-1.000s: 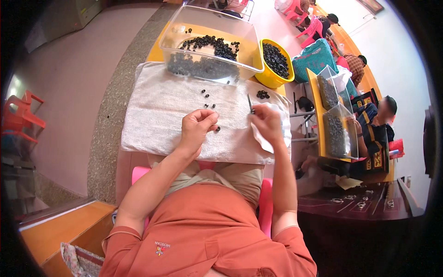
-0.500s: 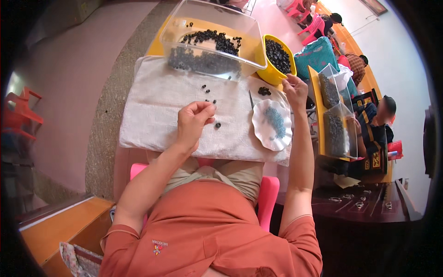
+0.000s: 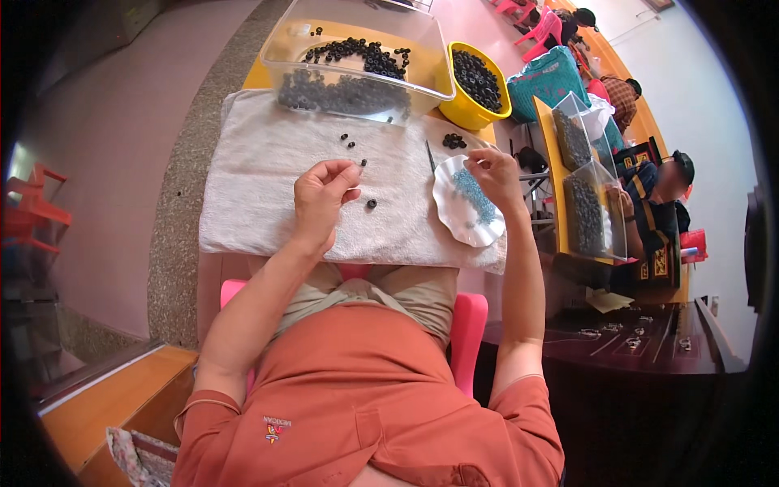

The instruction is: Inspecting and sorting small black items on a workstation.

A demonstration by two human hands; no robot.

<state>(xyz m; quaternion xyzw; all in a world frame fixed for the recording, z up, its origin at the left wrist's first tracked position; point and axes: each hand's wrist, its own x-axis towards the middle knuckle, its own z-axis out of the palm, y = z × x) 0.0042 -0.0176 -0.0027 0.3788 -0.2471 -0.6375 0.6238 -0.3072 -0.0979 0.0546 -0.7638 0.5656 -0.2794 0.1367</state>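
Observation:
My left hand (image 3: pixel 323 201) is raised over the white cloth (image 3: pixel 243 195), thumb and fingertips pinched together; anything between them is too small to make out. Just past its fingertips lies a small black bead (image 3: pixel 363 162), and a larger black bead (image 3: pixel 372 204) rests closer to me. My right hand (image 3: pixel 498 175) hovers by the upper right rim of a white scalloped dish (image 3: pixel 449 213). Its fingers are pinched too, their contents unclear. Tiny pale blue beads (image 3: pixel 479 199) fill part of the dish. Beside it lie a thin dark tool (image 3: pixel 431 154) and a cluster of black beads (image 3: pixel 454 141).
A clear plastic bin (image 3: pixel 422 101) and a yellow bowl (image 3: pixel 497 115), both with black beads, stand at the table's far side. To the right are clear boxes (image 3: pixel 586 211) on an orange board, a teal bag (image 3: pixel 552 85) and a seated person (image 3: pixel 649 183).
My right hand has come from the yellow bowl's rim back toward me, to the scalloped dish. The left hand stays pinched over the cloth. The whole view has shifted slightly.

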